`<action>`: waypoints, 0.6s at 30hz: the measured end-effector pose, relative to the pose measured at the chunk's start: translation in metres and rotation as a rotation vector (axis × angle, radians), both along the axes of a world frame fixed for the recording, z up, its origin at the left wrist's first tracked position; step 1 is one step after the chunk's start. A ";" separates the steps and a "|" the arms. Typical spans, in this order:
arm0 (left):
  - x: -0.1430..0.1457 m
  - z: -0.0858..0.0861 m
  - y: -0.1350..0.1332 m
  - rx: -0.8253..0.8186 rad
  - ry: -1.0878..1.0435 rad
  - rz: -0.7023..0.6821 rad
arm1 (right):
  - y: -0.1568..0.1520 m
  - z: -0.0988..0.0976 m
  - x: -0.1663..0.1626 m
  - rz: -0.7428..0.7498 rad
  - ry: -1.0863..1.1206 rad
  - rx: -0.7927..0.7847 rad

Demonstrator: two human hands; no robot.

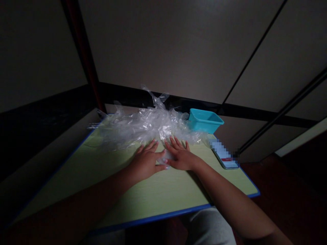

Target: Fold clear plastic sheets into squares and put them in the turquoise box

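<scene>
My left hand (146, 161) and my right hand (182, 156) lie palm down on the table, fingers spread, thumbs pointing toward each other. Between and partly under them is a small piece of clear, whitish plastic (164, 158), which both hands touch at its sides. Just beyond my fingertips spreads a large loose heap of clear plastic film (150, 124), crumpled and shiny, perhaps bags or gloves; the exact kind I cannot make out. Neither hand grips anything.
A turquoise plastic basket (205, 121) stands at the table's far right corner. Near the right edge lies a phone (226, 158) with its screen lit. The pale green table (158, 200) has a blue edge, and panelled walls (166, 51) rise behind it.
</scene>
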State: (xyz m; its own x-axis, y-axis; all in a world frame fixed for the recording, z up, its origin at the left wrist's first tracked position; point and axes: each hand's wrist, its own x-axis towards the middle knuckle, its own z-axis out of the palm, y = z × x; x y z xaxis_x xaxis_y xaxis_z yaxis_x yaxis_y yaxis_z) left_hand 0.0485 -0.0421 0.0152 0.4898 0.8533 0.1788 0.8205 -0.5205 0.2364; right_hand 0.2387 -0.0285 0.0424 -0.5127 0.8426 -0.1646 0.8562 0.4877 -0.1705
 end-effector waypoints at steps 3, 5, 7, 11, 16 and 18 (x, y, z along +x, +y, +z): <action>0.000 0.000 0.000 -0.029 0.016 0.008 | 0.002 -0.001 0.003 -0.038 -0.021 -0.016; 0.000 0.000 0.001 -0.050 0.033 0.013 | 0.003 -0.002 0.005 -0.056 -0.029 -0.030; 0.000 0.001 0.001 -0.072 0.042 0.018 | 0.004 -0.002 0.006 -0.067 -0.034 -0.043; 0.000 0.002 0.002 -0.091 0.055 0.032 | 0.005 -0.001 0.008 -0.088 -0.046 -0.062; 0.000 0.002 0.002 -0.081 0.076 0.049 | 0.007 0.000 0.009 -0.112 -0.070 -0.083; 0.000 0.002 0.002 -0.083 0.077 0.050 | 0.007 0.000 0.009 -0.121 -0.079 -0.083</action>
